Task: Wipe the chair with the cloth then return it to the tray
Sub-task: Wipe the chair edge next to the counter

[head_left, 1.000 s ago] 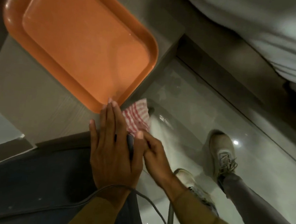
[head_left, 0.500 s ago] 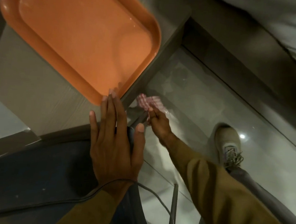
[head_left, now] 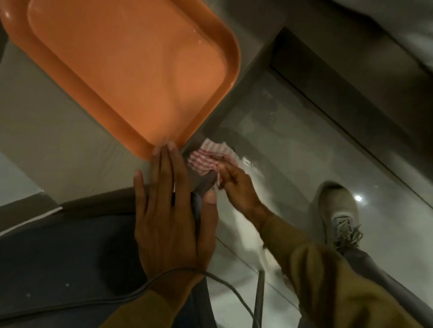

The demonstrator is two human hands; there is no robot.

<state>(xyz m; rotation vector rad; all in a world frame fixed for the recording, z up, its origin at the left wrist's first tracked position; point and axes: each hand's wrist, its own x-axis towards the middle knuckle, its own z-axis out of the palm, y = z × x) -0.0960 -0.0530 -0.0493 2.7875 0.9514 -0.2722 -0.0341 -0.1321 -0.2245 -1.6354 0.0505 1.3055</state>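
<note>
My left hand (head_left: pixel 173 217) lies flat, fingers together, on the corner of the dark blue chair seat (head_left: pixel 57 263), its fingertips touching the near corner of the empty orange tray (head_left: pixel 120 62). My right hand (head_left: pixel 234 184) grips a red-and-white checked cloth (head_left: pixel 208 158) and presses it against the chair's edge, just right of the left hand and below the table's corner. The cloth's lower part is hidden behind the chair edge and my fingers.
The tray rests on a pale grey table (head_left: pixel 45 136). A grey cable (head_left: pixel 113 300) runs over my left wrist. My shoe (head_left: pixel 334 215) stands on the glossy floor (head_left: pixel 301 144); a thin chair leg (head_left: pixel 258 305) drops below. White bedding (head_left: pixel 411 31) fills the top right.
My right hand with the cloth went out and down along the chair edge, then came back up a little toward the table corner. The left hand stayed put.
</note>
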